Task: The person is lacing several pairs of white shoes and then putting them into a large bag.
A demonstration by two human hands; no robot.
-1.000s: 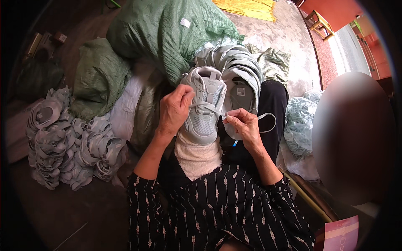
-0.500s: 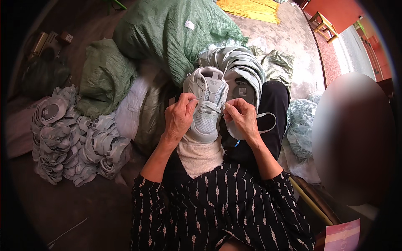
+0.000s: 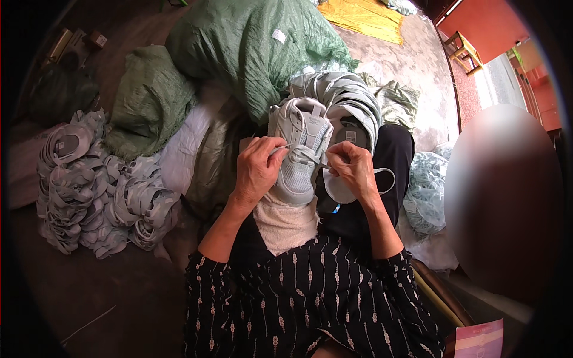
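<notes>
A pale grey sneaker upper (image 3: 295, 181) lies in front of me, toe toward my body, its toe end by a cream towel (image 3: 286, 225) on my lap. A light shoelace (image 3: 305, 153) crosses its tongue near the lowest eyelets. On the left side of the upper, my left hand (image 3: 258, 170) pinches one part of the lace between thumb and forefinger. Opposite it, my right hand (image 3: 354, 170) is closed on the other part of the lace, knuckles bent. Beside my right hand lies another grey shoe piece (image 3: 339, 190), partly hidden, with a pale loop (image 3: 391, 179) sticking out.
Nested grey uppers (image 3: 340, 86) lean just beyond the sneaker. A heap of grey shoe pieces (image 3: 83, 191) covers the floor at left. Green woven sacks (image 3: 239, 53) stand behind. A bag of pale blue material (image 3: 427, 191) sits at right, near a blurred shape (image 3: 501, 203).
The view has shifted slightly. My right hand has moved a little away from the sneaker and its fingers have curled in more. My left hand keeps its pinch on the lace.
</notes>
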